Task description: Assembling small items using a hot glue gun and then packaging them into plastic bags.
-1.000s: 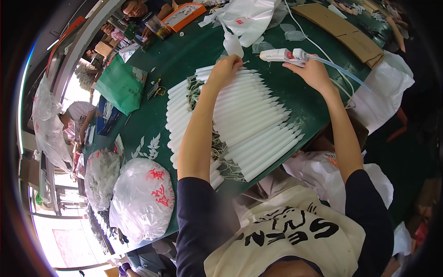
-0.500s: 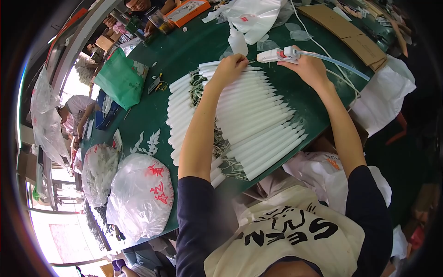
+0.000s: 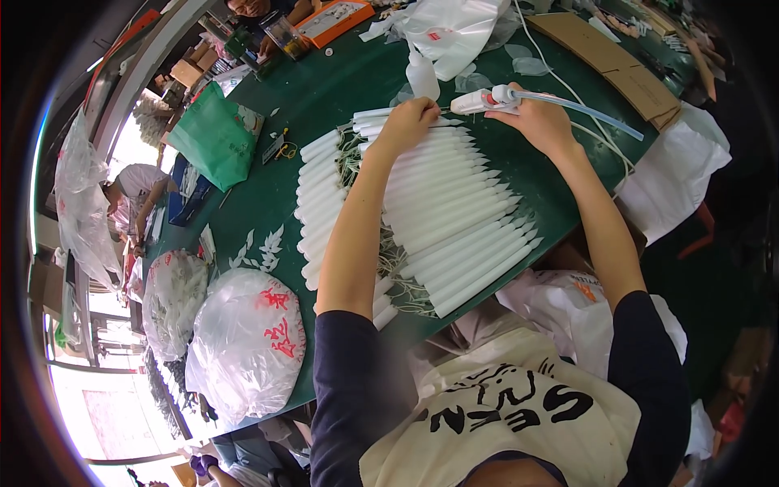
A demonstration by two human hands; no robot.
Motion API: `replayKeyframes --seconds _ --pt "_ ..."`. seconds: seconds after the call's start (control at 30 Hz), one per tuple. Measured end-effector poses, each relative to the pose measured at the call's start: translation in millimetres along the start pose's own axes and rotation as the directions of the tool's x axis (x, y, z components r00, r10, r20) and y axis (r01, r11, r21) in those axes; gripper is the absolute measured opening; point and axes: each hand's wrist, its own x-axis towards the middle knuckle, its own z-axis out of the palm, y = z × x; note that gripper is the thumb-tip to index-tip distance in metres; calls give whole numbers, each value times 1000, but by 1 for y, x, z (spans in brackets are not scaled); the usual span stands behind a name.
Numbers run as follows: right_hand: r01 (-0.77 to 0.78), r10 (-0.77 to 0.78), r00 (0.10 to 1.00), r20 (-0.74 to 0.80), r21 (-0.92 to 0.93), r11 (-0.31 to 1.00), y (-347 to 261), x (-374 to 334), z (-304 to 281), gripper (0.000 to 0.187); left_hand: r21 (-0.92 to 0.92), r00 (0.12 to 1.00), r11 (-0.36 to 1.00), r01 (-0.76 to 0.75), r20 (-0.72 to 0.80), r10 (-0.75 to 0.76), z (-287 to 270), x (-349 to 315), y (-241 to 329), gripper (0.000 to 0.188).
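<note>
White taper candles (image 3: 454, 195) lie side by side in a long row, pointed tips to the right. Thin pale wires (image 3: 393, 260) run between them and a second row of white sticks (image 3: 316, 203) at the left. At the far end of the row, my left hand (image 3: 408, 126) has its fingers closed on a candle, part of it hidden beneath them. My right hand (image 3: 540, 122) grips a white hot glue gun (image 3: 475, 101), a clear glue stick (image 3: 588, 109) jutting from its back. Its nozzle points left, close to my left fingertips.
A white squeeze bottle (image 3: 422, 79) stands just beyond my left hand. Plastic bags (image 3: 454, 32) and flattened cardboard (image 3: 604, 57) lie farther back. At left are a green bag (image 3: 215, 134), white leaf-shaped pieces (image 3: 264, 250) and a stuffed clear bag (image 3: 243, 341). Other people sit around the green table (image 3: 251, 195).
The glue gun has shifted slightly left and down, its nozzle nearer my left fingers. My left hand stays at the far end of the row, still closed.
</note>
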Motion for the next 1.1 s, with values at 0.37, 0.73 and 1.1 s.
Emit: replayKeyframes --seconds 0.37,0.73,1.1 --pt "57 -57 997 -45 -5 998 0 -1 3 44 40 1000 999 17 -1 -17 0 1 4 26" --pt "8 -8 1000 17 4 1000 -4 2 -2 44 31 999 999 28 -35 -27 0 -1 8 22" --pt "7 -7 1000 8 10 1000 -2 1 -2 44 98 999 995 22 -25 -20 2 0 1 25"
